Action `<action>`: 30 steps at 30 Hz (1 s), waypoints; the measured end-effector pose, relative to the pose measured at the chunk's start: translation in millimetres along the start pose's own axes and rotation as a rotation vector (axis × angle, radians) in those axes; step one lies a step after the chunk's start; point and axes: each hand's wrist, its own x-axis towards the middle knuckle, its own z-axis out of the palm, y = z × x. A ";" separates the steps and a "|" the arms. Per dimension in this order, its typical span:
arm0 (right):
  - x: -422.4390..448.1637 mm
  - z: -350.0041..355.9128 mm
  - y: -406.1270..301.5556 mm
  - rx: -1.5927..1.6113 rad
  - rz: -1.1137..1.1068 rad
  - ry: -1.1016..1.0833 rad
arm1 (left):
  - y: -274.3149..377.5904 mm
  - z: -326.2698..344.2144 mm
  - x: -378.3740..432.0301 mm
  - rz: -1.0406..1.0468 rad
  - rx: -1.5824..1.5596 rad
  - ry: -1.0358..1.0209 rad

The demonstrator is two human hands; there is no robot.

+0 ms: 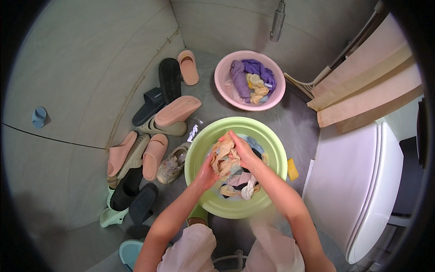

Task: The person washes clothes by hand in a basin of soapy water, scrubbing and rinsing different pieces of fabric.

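My left hand (pixel 208 173) and my right hand (pixel 244 152) press a wet, bunched peach cloth (pixel 224 158) between them, above a light green plastic basin (pixel 193 190). Below it in the basin lie more wet clothes: a blue-grey piece (pixel 255 144), a pink piece (pixel 240 178), a white piece (pixel 250 187) and some dark fabric, in cloudy water. My forearms partly cover the basin's near side. Just outside its right rim, a yellow bar (pixel 292 169), perhaps soap, rests on the floor.
A pink basin (pixel 222 97) holding purple and cream clothes stands beyond the green one. Along the left wall lie several slippers (pixel 155 156) and a sneaker (pixel 172 165). A white toilet (pixel 346 190), a curtain (pixel 367 78) and a floor squeegee (pixel 306 85) are at right.
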 end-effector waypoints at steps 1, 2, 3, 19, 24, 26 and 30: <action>11.8 -13.4 10.9 -0.067 0.036 0.057 | -2.4 -7.3 0.9 0.008 -0.005 0.072; 24.7 -30.8 32.8 -0.063 -0.034 0.114 | -5.8 -14.8 6.3 0.004 -0.004 0.070; 36.4 -51.4 55.9 -0.065 -0.037 0.123 | -10.6 -22.6 15.4 -0.030 0.032 0.177; 25.5 -59.5 98.7 -1.578 -0.607 -0.126 | -45.0 -58.5 45.6 0.103 0.173 0.620; 30.9 -51.9 90.1 -1.677 -0.289 0.020 | -34.9 -37.6 38.2 0.019 -0.012 0.409; 5.5 3.8 82.7 -1.403 -0.555 0.041 | -19.4 -31.9 27.8 -0.026 -0.128 0.438; -47.8 74.1 76.4 -1.224 -0.851 0.048 | -13.3 -61.7 25.3 -0.055 -0.312 -0.140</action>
